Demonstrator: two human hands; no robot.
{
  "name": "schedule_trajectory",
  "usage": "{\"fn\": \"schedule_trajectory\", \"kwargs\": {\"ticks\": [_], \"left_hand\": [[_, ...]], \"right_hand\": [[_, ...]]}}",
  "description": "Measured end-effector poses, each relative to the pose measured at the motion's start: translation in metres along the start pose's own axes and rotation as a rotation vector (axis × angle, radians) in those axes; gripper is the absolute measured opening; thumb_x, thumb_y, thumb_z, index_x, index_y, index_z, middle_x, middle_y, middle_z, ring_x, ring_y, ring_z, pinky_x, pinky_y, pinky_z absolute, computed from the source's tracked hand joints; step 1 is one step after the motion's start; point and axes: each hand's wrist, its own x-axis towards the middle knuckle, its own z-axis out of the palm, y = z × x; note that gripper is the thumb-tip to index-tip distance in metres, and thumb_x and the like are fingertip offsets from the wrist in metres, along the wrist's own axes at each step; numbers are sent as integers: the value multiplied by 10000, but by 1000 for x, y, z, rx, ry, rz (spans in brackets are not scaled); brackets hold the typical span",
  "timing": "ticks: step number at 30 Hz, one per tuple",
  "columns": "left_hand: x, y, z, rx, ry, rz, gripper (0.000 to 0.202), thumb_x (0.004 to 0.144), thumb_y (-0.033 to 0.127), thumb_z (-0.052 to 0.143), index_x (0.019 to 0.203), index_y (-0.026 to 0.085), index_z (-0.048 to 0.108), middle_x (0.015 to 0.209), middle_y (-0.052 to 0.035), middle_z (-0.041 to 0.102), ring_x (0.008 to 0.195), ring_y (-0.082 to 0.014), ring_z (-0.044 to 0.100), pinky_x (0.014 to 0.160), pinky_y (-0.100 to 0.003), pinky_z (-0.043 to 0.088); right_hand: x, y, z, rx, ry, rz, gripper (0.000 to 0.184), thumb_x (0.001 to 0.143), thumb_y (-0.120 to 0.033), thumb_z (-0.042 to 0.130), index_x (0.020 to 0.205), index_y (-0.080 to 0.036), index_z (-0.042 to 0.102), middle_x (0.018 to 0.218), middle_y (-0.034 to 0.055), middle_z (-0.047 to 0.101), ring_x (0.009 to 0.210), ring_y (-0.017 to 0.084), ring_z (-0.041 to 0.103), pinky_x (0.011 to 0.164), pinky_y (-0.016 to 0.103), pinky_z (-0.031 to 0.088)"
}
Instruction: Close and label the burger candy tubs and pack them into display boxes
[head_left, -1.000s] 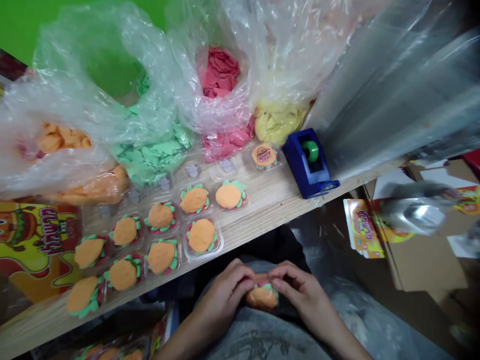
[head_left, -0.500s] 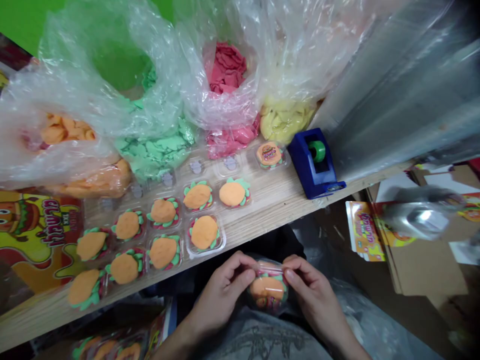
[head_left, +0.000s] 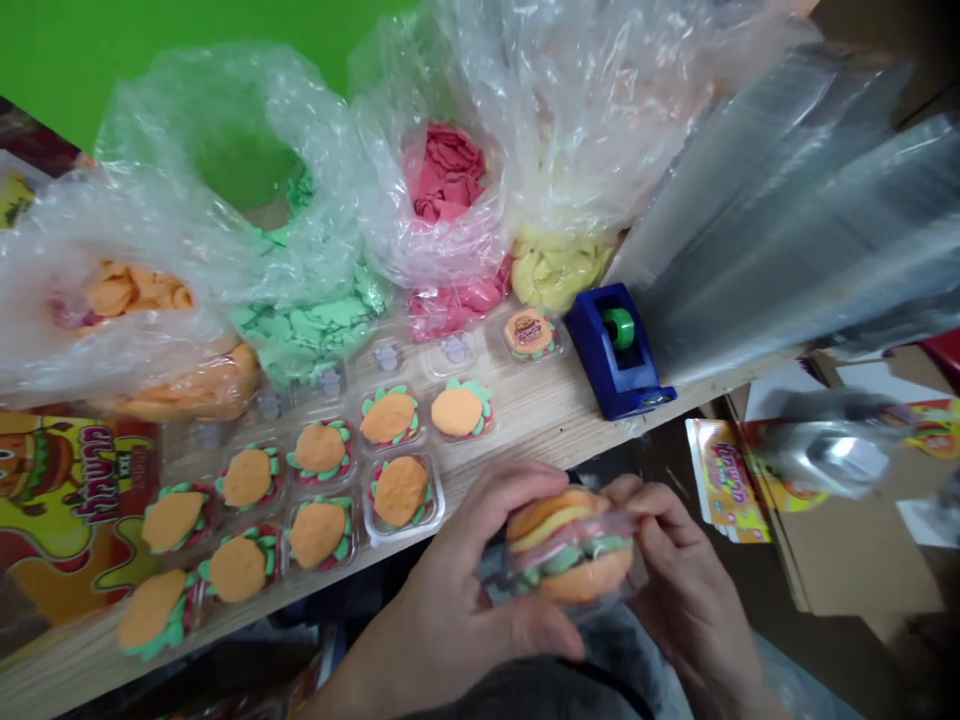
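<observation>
A toy burger in a clear plastic case (head_left: 574, 548) is held up in front of me, turned so its layers of orange, yellow, pink and green show from the side. My left hand (head_left: 457, 590) wraps round its left side, thumb below and fingers above. At its right edge, the fingers of my right hand (head_left: 682, 570) pinch the case; exactly what the fingertips grip is partly hidden. On the bench behind, several open clear cases hold burgers with orange tops, the nearest one (head_left: 401, 490) just beyond my left hand. One closed case (head_left: 529, 333) bears a printed label.
A blue tape dispenser (head_left: 619, 350) with green tape stands at the bench's right. Plastic bags of orange, green (head_left: 307, 325), pink (head_left: 450, 170) and yellow (head_left: 559, 265) pieces line the back. Cardboard (head_left: 855, 540) and printed packaging lie lower right.
The cased burger has been raised and tilted from its label face to its side. My left hand has shifted from a pinch at the edge to a wrap round the case.
</observation>
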Motion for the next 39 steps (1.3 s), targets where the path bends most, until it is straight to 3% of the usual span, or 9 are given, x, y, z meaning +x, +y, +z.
{"fn": "schedule_trajectory", "kwargs": {"ticks": [3,7,11,14,20,23,27,33,39], "left_hand": [[0,7,2,54,-71,-9,816,552,318,807,1261,430,419,1346,26,449,1259,-246,399,1033,-321,344],[1,8,6,83,0,73,692,691,158,725,1243,436,414,1306,17,509,1189,-228,493,959,-333,434],[1,6,3,121,3,227,720,675,33,698,1203,453,447,1246,11,556,1196,-255,475,946,-401,441],[0,2,-3,121,-6,199,730,663,36,706,1200,458,448,1242,-5,540,1177,-268,480,927,-417,451],[-7,-15,-8,82,55,87,629,664,77,696,1142,445,520,1217,8,540,1134,-247,515,918,-358,455],[-8,-22,-6,88,67,17,593,655,75,693,1107,434,557,1196,24,560,1144,-229,509,947,-328,431],[-5,-28,0,60,63,-82,503,664,110,693,1074,381,587,1154,12,596,1062,-208,568,930,-312,444],[4,-32,7,-197,254,-342,414,645,239,720,1040,281,604,1129,-17,638,1029,-223,595,884,-305,477],[15,-32,6,-568,379,-436,445,652,313,741,1068,249,597,1112,-27,650,1047,-222,581,848,-286,487]], "right_hand": [[3,-5,-1,-52,-28,1,87,754,-343,666,738,-258,661,755,-7,531,700,107,500,652,201,425],[11,-15,-8,-259,-75,-106,90,784,-367,628,772,-286,666,786,6,553,734,140,533,649,242,442],[38,-30,-25,-958,265,-504,174,848,-301,538,987,-268,637,993,53,585,934,201,531,847,340,399],[64,-38,-35,-1219,417,-562,246,870,-334,469,1024,-224,625,988,77,580,907,215,534,829,364,407],[95,-41,-41,-1131,464,-386,329,809,-459,511,856,-174,670,870,92,554,859,240,511,817,402,392],[103,-42,-44,-997,384,-276,357,764,-506,558,731,-171,679,749,62,580,674,188,526,684,363,441],[97,-49,-49,-725,264,-164,339,683,-524,646,760,-195,662,669,13,605,556,136,539,544,303,480],[73,-44,-71,-530,191,-210,276,685,-495,665,677,-222,632,1122,31,591,938,203,605,790,385,501],[89,-21,-85,-670,348,-204,261,729,-449,636,774,-193,622,731,27,634,681,179,607,708,342,492]]}}
